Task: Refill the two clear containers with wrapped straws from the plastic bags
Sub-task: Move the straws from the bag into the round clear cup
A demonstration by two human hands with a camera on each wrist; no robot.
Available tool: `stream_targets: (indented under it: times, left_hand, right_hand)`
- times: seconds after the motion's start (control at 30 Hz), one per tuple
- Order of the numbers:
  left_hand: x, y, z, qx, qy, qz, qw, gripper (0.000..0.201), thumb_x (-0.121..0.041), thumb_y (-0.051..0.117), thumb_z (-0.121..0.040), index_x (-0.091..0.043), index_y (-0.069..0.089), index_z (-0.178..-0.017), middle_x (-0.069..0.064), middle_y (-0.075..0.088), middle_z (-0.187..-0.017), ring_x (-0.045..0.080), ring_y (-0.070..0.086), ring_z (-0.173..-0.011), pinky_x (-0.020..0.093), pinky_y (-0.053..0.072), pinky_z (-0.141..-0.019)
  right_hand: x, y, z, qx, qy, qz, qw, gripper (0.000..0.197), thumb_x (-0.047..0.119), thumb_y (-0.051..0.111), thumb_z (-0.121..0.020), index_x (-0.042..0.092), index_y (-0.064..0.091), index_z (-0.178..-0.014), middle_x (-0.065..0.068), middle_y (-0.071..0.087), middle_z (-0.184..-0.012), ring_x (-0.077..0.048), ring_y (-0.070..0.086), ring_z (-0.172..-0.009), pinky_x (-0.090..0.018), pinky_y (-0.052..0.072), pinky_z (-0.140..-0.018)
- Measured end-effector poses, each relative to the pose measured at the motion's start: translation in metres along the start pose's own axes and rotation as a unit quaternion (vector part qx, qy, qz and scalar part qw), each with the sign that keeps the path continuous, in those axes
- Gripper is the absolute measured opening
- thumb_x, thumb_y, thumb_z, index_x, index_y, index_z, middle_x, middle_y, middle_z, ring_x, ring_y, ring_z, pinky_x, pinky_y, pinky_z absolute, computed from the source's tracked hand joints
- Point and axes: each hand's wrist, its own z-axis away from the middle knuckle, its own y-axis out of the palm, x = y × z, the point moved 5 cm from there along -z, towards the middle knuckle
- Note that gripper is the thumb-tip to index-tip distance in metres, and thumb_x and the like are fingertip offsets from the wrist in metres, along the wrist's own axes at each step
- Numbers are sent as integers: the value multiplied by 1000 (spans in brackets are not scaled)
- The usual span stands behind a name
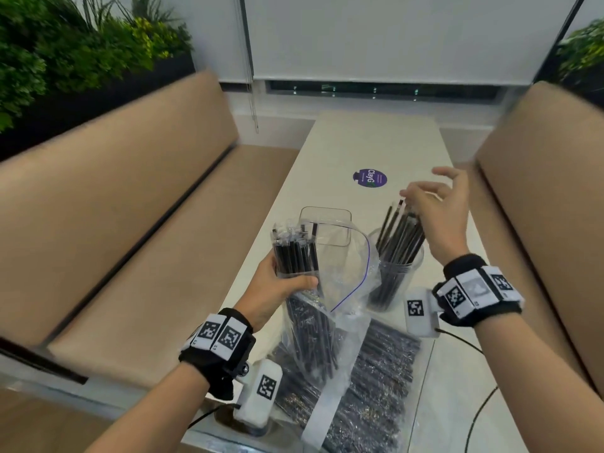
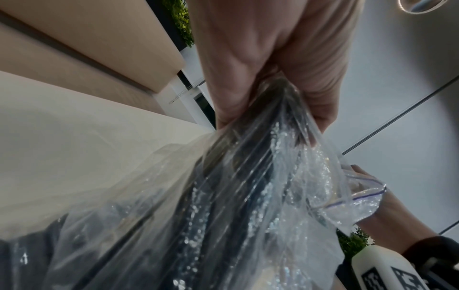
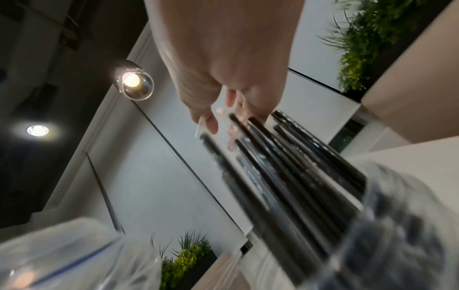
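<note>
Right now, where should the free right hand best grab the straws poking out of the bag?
Probably just above the left hand, around the upright bundle of straws. Come from the right, through the bag mouth gaping that way; the right hand is open by the cup.

Round cup [image 1: 394,282]: clear, upright, full of black wrapped straws [image 1: 400,233] leaning right. Square container [image 1: 327,225]: clear, upright, behind-left of cup. Open zip bag [image 1: 313,289]: left of cup, straw bundle poking out top. Second bag [image 1: 369,387]: flat, in front of cup.
</note>
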Motion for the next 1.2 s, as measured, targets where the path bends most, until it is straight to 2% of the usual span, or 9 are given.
stream_targets:
  times: [0.1, 0.23, 0.37, 0.53, 0.63, 0.73, 0.93, 1.1, 1.2]
  left_hand:
    - [0, 3, 1, 4, 0, -1, 1000, 51, 6, 80, -69, -15, 57, -110, 3, 75, -97, 19, 73, -92, 38, 54, -91]
    - [1, 6, 1, 3, 0, 1, 1000, 57, -6, 83, -61, -16, 59, -111, 13, 73, -107, 28, 71, -100, 40, 54, -92]
    - [1, 5, -1, -9, -4, 1, 1000, 55, -7, 84, -60, -18, 60, -108, 15, 72, -108, 32, 69, -103, 46, 52, -96]
    - [-3, 10, 2, -7, 4, 14, 1000, 67, -6, 85, -56, -16, 56, -116, 16, 71, -111, 34, 69, -103, 57, 51, -96]
    - [-7, 20, 7, 37, 12, -2, 999, 77, 11, 77, -67, -17, 44, -131, 14, 65, -124, 28, 68, -108, 47, 58, -86]
    - [-7, 28, 10, 71, 12, -9, 997, 88, 21, 70, -70, -17, 35, -141, 11, 65, -125, 25, 72, -101, 38, 60, -77]
    - [-3, 30, 9, 89, 7, -3, 996, 87, 20, 72, -70, -18, 35, -139, 14, 60, -131, 41, 69, -102, 55, 56, -87]
    - [-12, 25, 7, 44, 35, -48, 997, 77, 12, 78, -70, -19, 43, -132, -8, 61, -119, -9, 64, -101, 10, 50, -82]
    - [-11, 21, 5, 34, 38, -63, 997, 78, 4, 82, -67, -18, 46, -133, -1, 63, -124, 7, 62, -113, 26, 48, -96]
  right_hand:
    - [11, -6, -12, 1, -38, 32, 999, 47, 4, 64, -84, 18, 46, -124, -6, 65, -101, -16, 67, -85, -13, 51, -60]
    - [28, -9, -10, -16, -95, 148, 984, 40, 0, 55, -83, 11, 57, -121, -3, 65, -103, -13, 63, -94, -26, 53, -90]
    - [63, -9, 22, -50, -126, 54, 989, 21, 0, 54, -86, 12, 63, -101, -3, 69, -89, -11, 66, -79, -18, 53, -77]
    - [32, 49, 93, 245, 100, 57, 963, 32, 30, 67, -89, 12, 62, -115, -2, 72, -99, -13, 71, -86, -32, 59, -83]
    - [8, 72, 112, 323, 87, 160, 929, 54, 49, 73, -80, 23, 55, -124, 8, 65, -112, -6, 64, -100, -18, 49, -81]
    - [5, 83, 116, 323, 46, 153, 933, 43, 48, 72, -80, 24, 59, -113, 8, 66, -111, -5, 60, -98, -15, 48, -81]
    - [3, 79, 115, 300, -13, 127, 945, 24, 33, 67, -89, 20, 64, -109, -2, 68, -105, -13, 62, -99, -34, 51, -88]
    - [20, 64, 93, 262, 10, 81, 962, 24, 32, 57, -96, 15, 56, -113, 3, 70, -108, -13, 66, -103, -41, 51, -97]
    - [39, 54, 75, 225, 23, -13, 974, 6, 21, 48, -101, 16, 48, -103, -3, 71, -87, -20, 69, -86, -45, 53, -92]
